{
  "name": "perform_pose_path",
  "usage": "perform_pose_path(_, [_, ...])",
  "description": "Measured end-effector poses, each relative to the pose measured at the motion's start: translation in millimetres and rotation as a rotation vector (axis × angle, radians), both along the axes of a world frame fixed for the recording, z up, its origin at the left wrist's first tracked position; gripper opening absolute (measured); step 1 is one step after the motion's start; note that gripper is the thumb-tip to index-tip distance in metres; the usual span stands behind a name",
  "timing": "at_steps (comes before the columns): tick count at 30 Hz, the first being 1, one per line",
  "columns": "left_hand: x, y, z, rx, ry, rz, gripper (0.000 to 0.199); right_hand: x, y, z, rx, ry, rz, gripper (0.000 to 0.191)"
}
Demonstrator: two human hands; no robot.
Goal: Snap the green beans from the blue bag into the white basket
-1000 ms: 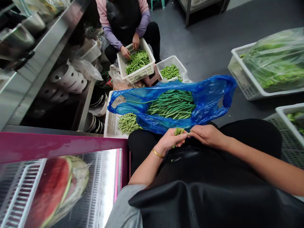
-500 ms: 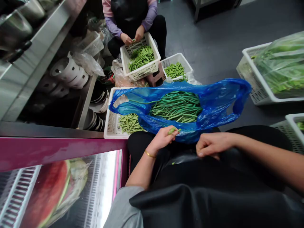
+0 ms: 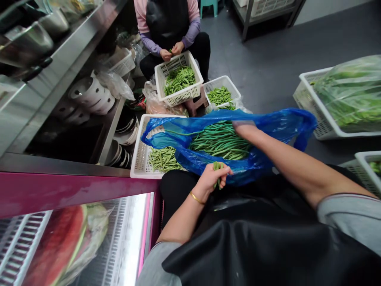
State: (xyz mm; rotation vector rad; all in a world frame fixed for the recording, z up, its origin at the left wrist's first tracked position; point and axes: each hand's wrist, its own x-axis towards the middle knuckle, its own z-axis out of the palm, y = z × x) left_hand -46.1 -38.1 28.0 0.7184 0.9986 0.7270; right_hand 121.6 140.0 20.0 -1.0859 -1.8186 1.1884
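Short pieces of green bean (image 3: pixel 217 166) stick out of my left hand (image 3: pixel 210 177), which is closed around them above my lap. My right hand (image 3: pixel 244 129) reaches over the far side of the blue plastic bag (image 3: pixel 193 158), at the top edge of the long green beans (image 3: pixel 220 141) inside it; its fingers are smeared by motion. Left of the bag, partly under it, is a white basket (image 3: pixel 139 157) holding cut bean pieces (image 3: pixel 164 159).
Across from me a person (image 3: pixel 169 24) works over a white basket (image 3: pixel 195 85) of beans. Another basket (image 3: pixel 236 87) of beans stands beside it. Bagged greens (image 3: pixel 354 93) fill a crate at right. A glass-topped case with cut watermelon (image 3: pixel 56 242) borders my left.
My right hand has moved from my lap up and forward to the beans in the blue bag. My left hand has turned, showing the bean pieces in its grip. The view has tilted slightly up.
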Motion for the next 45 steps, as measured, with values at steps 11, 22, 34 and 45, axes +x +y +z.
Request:
perform_pose_path(11, [38, 13, -18.6, -0.059, -0.307, 0.406, 0.039, 32, -193, 2.0, 0.214, -0.216, -0.159, 0.034])
perform_pose_path(22, [11, -7, 15.8, 0.165, -0.012, -0.049, 0.038, 58, -170, 22.2, -0.211, -0.422, 0.614, 0.032])
perform_pose_path(34, [23, -20, -2.8, 0.051, -0.033, 0.201, 0.039, 45, -190, 38.0, -0.052, 0.121, -0.334, 0.022])
perform_pose_path(45, [20, -22, -1.8, -0.023, -0.098, 0.208, 0.046, 46, -172, 24.7, -0.569, 0.354, -0.146, 0.039])
